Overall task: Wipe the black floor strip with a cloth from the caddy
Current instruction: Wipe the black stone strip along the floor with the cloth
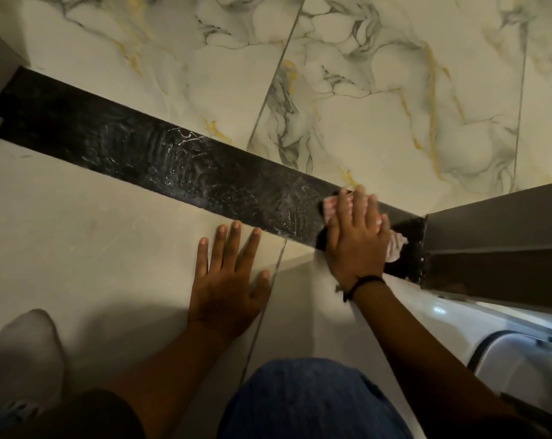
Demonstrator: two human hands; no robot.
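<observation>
A black floor strip [160, 153] runs diagonally from the upper left to the door frame at the right, with pale smeared streaks along its middle. My right hand [357, 236] lies flat on a pinkish white cloth [396, 247], pressing it onto the strip's right end beside the frame. The cloth shows at my fingertips and past my thumb side; the rest is hidden under the palm. My left hand [230, 280] rests flat on the plain pale tile just below the strip, fingers spread, holding nothing. No caddy is visible.
A dark door frame [496, 236] stands at the right end of the strip. Marble-pattern tiles [363, 90] lie beyond the strip. A white and grey object [515, 362] sits at the lower right. My knee in blue fabric [312, 403] and a white-socked foot [24, 353] are at the bottom.
</observation>
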